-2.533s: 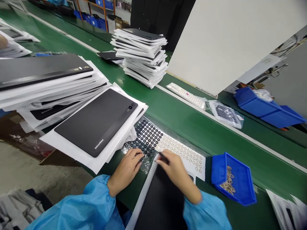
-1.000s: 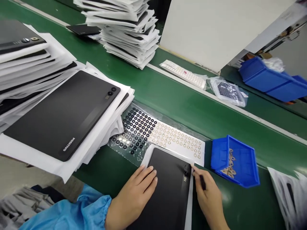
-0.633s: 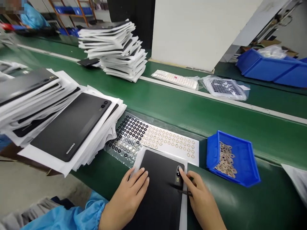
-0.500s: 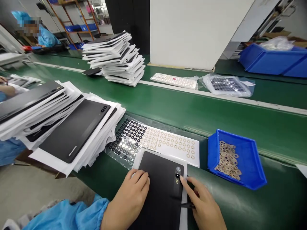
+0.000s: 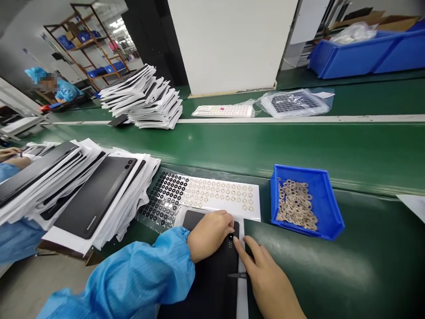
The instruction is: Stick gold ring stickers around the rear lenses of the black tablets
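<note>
A black tablet (image 5: 212, 283) lies back up on a white sheet in front of me. My left hand (image 5: 212, 235) reaches across its top, fingers closed at the camera corner. Whatever they pinch, if anything, is hidden. My right hand (image 5: 265, 270) rests at the tablet's right edge, index fingertip by the lower camera lens (image 5: 231, 237). Dark pointed tweezers (image 5: 236, 275) stick out to the left from under that hand. Just behind the tablet lie a clear sheet of black ring stickers (image 5: 168, 190) and a white sheet of pale rings (image 5: 229, 190).
A blue bin (image 5: 327, 212) of tan rings stands to the right. Stacked tablets with white sheets (image 5: 99, 195) are at the left, another stack (image 5: 142, 99) farther back. Bagged sheets (image 5: 294, 104) lie beyond the white strip. A co-worker's hand (image 5: 11, 155) shows at far left.
My left hand has moved from the tablet's left edge across to its camera corner, covering the upper lens. My right hand stays beside the lower lens. The view has shifted and tilted.
</note>
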A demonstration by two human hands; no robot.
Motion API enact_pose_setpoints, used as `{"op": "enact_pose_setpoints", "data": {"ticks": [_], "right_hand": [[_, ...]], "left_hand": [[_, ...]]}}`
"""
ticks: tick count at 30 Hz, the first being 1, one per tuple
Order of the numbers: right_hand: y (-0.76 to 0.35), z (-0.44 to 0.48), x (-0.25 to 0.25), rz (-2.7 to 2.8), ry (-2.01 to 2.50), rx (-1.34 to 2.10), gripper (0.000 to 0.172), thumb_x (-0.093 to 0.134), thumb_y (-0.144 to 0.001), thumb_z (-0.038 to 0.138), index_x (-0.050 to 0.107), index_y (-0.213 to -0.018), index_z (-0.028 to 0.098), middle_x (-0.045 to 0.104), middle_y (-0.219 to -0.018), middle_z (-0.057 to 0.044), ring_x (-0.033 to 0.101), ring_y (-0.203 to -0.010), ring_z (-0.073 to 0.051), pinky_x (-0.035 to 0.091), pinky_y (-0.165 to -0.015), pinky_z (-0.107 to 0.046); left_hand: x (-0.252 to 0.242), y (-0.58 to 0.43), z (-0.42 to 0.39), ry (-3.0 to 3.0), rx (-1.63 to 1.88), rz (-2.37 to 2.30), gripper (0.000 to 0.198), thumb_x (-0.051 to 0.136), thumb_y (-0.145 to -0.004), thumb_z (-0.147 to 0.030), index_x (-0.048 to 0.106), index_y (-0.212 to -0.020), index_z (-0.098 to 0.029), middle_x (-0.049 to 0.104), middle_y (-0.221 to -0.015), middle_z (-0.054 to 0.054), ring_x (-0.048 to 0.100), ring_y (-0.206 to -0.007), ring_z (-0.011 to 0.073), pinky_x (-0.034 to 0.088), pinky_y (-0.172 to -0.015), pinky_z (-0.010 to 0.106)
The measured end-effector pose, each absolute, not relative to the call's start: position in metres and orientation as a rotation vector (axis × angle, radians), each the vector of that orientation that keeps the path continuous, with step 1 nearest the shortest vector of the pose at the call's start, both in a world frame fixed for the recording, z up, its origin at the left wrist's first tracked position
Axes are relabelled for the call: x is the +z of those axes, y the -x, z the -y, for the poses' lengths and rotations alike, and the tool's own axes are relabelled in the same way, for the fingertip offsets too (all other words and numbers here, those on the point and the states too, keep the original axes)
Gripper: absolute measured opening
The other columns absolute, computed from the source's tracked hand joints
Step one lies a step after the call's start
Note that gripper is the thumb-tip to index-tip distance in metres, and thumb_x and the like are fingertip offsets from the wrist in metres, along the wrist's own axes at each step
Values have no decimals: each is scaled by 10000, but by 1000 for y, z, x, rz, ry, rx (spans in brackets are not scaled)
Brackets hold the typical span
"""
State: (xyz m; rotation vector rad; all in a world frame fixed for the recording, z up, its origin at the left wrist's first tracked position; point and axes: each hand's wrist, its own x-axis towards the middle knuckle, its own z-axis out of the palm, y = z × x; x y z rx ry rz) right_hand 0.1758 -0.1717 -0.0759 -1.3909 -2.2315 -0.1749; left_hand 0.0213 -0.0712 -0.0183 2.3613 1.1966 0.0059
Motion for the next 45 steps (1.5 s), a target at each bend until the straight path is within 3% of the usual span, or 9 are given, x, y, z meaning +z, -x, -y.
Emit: {"op": "enact_pose_setpoints", "data": {"ticks": [7,15,23,28,41,45], "right_hand": [[-177,174,-80,2210,1402,-143,646,317,-748,-62,491,-1323,176,650,-1112,-119,636,-838,-222,577,-621,-297],[-175,173,-77,2197,1407,-153,597,304,-746,-89,570,-1227,142,641,-1097,-139,616,-790,-207,568,-593,-283],[-174,174,-75,2229,1402,-183,601,287,-744,-83,535,-1252,120,642,-1077,-148,608,-768,-217,575,-592,-316],[-173,174,-75,2209,1420,-216,569,307,-744,-76,545,-1219,126,640,-1078,-142,606,-778,-215,577,-598,-310],[-174,175,-77,2212,1421,-124,744,301,-703,-90,355,-1408,144,639,-1102,-137,612,-782,-222,560,-575,-305],[-174,174,-75,2220,1415,-151,660,306,-699,-94,477,-1303,109,638,-1097,-151,608,-792,-221,570,-596,-316]], "left_hand": [[-11,-25,70,-2425,-103,-1173,74,559,-888,-108,592,-830,-140,617,-828,25,599,-778,165,459,-714,255],[-9,-28,72,-2485,-200,-1185,65,527,-912,-109,563,-862,-130,609,-857,42,599,-788,182,471,-715,279],[-10,-26,74,-2519,-217,-1162,89,458,-939,-99,539,-905,-113,592,-915,74,592,-832,197,483,-750,307],[-9,-24,68,-2504,-195,-1098,77,499,-915,-82,550,-878,-126,593,-875,36,583,-809,157,470,-744,245],[-8,-23,59,-2528,-239,-1000,89,525,-916,-114,573,-843,-132,597,-845,24,580,-765,148,441,-699,227],[-6,-24,58,-2543,-285,-993,116,511,-932,-134,569,-831,-133,594,-833,20,581,-738,142,443,-679,223]]}}
